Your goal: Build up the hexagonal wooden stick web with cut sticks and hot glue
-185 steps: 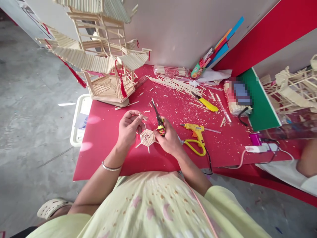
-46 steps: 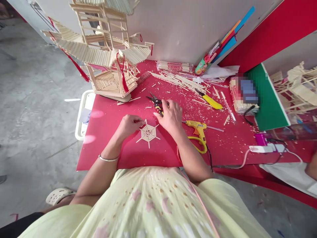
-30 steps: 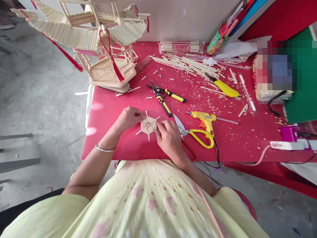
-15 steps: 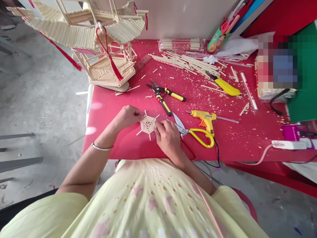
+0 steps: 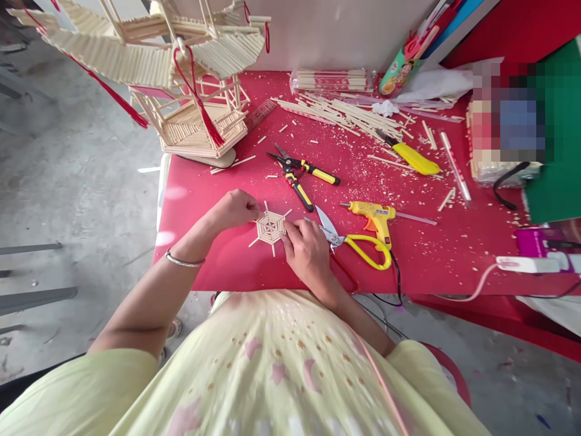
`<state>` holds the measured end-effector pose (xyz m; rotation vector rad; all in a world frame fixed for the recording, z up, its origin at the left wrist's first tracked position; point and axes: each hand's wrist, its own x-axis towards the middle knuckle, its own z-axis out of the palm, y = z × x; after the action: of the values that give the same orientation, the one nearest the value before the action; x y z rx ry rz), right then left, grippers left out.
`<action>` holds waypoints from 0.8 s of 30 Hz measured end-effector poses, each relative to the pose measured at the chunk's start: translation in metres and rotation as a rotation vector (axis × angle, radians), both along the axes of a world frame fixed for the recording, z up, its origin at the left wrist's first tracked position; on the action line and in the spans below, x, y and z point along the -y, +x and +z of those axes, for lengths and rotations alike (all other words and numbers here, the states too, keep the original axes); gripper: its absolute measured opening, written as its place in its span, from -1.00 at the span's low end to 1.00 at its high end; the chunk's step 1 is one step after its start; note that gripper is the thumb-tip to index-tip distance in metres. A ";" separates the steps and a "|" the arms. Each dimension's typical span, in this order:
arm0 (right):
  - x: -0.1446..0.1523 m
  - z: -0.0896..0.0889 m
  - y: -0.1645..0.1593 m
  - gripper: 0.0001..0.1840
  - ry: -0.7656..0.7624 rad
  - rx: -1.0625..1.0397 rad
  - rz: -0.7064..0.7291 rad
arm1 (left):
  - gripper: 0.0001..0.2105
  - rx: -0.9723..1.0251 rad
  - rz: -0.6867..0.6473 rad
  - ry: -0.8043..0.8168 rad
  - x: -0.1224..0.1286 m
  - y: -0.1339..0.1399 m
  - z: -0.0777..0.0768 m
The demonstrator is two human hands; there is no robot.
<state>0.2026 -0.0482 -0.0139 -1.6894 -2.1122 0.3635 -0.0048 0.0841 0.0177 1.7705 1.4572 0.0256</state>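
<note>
A small hexagonal web of pale wooden sticks (image 5: 270,227), with spokes sticking out past its rings, lies on the red tabletop (image 5: 236,266) between my hands. My left hand (image 5: 238,209) pinches at the upper-left spoke of the web, its fingertips closed together. On the other side, my right hand (image 5: 307,247) has thumb and fingers closed on the web's right edge. Just right of that hand lie scissors (image 5: 368,252) with yellow handles, partly hidden by the hand. Pliers (image 5: 299,177) with black and yellow handles lie open above the web.
A stick-built pavilion (image 5: 195,130) with red tassels stands at the back left. A yellow glue gun (image 5: 374,218), a yellow utility knife (image 5: 414,158) and a heap of loose sticks (image 5: 327,114) lie to the right. Wood crumbs cover much of the tabletop. A power strip (image 5: 526,264) lies at far right.
Almost nothing differs. My left forearm has shifted slightly left, and the whole view has moved a few pixels. Both hands stay at the stick web.
</note>
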 end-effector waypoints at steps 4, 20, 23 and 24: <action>0.000 0.000 0.000 -0.64 -0.005 0.000 -0.001 | -0.73 0.033 0.009 -0.015 -0.001 -0.001 -0.003; 0.000 0.000 0.000 -0.63 0.008 0.012 0.004 | -0.72 0.013 0.035 0.019 0.004 -0.002 -0.004; 0.000 0.000 0.000 -0.64 0.011 0.015 0.005 | -0.74 0.007 0.038 0.024 0.004 0.000 -0.004; 0.000 0.000 0.000 -0.64 0.009 0.015 0.007 | -0.74 0.005 0.040 0.027 0.004 0.000 -0.004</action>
<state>0.2028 -0.0480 -0.0140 -1.6854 -2.1275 0.3434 -0.0050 0.0798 0.0140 1.7614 1.4943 0.0706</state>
